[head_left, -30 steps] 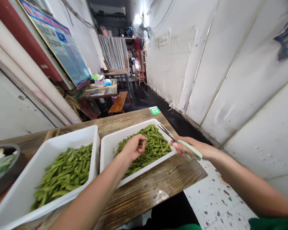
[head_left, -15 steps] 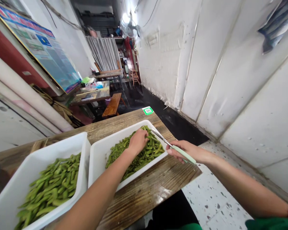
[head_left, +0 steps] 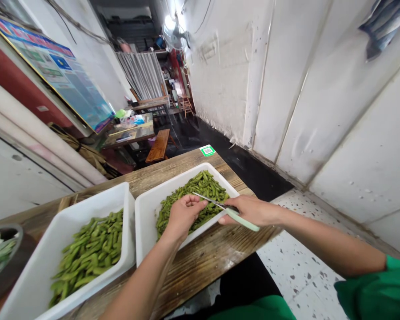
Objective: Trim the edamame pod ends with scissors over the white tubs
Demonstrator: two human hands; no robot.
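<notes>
My right hand [head_left: 248, 210] grips a pair of scissors [head_left: 241, 219] with pale green handles. Their metal blades point left, with the tips close to the fingers of my left hand [head_left: 186, 213]. That hand is closed in a pinch above the near side of a white tub [head_left: 146, 235]. Whatever its fingers hold is too small or hidden to make out. Green edamame pods [head_left: 205, 182] lie heaped in this tub, below both hands. To the left, a second white tub [head_left: 129, 235] holds more edamame pods [head_left: 90, 253], which look larger.
Both tubs stand on a wooden table [head_left: 216, 258]. A dark round container [head_left: 11, 262] with mixed scraps is at the left edge. A green QR code card [head_left: 207, 150] lies at the table's far corner. Beyond are a wooden bench [head_left: 158, 146] and another table [head_left: 130, 135].
My left hand has lifted out of the pods and come back toward me, pinched. The scissors have moved left and lower, their tips now at the left fingers. The view has shifted slightly.
</notes>
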